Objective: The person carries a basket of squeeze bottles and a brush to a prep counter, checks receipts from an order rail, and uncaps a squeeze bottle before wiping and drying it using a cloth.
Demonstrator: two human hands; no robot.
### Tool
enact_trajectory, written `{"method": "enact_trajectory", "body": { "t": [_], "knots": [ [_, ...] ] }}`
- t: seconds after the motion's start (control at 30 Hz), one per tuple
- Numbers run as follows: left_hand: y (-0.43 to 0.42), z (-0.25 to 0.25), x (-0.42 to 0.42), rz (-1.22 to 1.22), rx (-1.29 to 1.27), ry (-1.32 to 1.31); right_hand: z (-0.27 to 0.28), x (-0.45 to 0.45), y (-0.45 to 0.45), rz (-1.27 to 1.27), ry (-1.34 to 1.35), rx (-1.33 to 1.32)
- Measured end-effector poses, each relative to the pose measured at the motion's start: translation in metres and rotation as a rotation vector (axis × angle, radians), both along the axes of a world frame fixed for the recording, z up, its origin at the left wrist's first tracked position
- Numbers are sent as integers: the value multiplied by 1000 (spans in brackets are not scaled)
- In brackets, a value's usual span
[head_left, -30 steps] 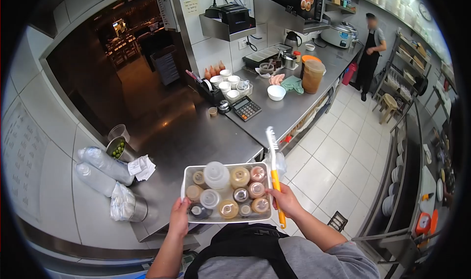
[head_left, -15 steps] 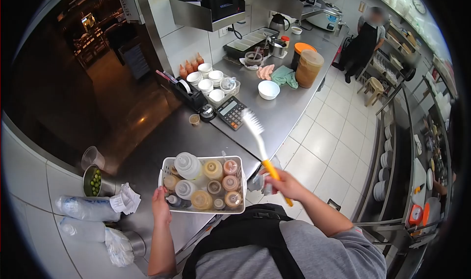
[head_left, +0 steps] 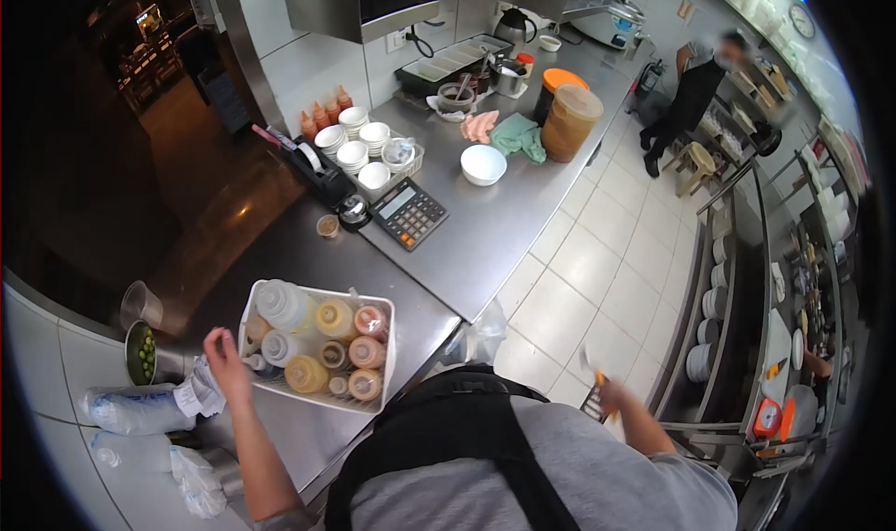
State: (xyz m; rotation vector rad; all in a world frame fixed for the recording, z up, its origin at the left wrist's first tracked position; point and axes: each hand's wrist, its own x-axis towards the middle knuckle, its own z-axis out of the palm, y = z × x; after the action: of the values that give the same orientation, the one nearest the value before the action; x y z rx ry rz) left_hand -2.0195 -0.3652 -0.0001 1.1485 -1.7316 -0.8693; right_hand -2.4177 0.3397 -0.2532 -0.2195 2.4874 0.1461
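Observation:
A white basket [head_left: 390,363] full of squeeze bottles with clear, yellow and pinkish contents rests on the steel counter [head_left: 411,288]. Just left of the basket is my left hand [head_left: 227,363], off its rim, fingers apart and holding nothing. Low on the right, over the floor, my right hand [head_left: 616,398] is closed around the yellow handle of a brush [head_left: 599,378]. Motion smears the brush and its white head.
A calculator [head_left: 409,214], a bell [head_left: 355,210], a rack of white cups [head_left: 373,176] and a white bowl [head_left: 483,165] stand on the counter. Wrapped bottles [head_left: 131,408] lie at left. A person [head_left: 686,97] leans near the back shelves.
The basket has come down onto the counter at left, and my left hand has let go of it. My right hand has swung right and down with the brush. The view has shifted.

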Motion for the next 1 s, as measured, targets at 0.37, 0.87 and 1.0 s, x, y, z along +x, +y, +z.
{"method": "enact_trajectory", "body": {
  "t": [0.37, 0.87, 1.0],
  "knots": [
    [63, 50, -8, 189, -3, 58, 287, -123, -172, -280, 465, -1026],
    [153, 108, -63, 315, -452, -177, 285, -116, -261, -122, -247, -1341],
    [177, 126, -112, -24, -693, -182, 368, -37, -368, 298, -727, -1414]
  ]
}}
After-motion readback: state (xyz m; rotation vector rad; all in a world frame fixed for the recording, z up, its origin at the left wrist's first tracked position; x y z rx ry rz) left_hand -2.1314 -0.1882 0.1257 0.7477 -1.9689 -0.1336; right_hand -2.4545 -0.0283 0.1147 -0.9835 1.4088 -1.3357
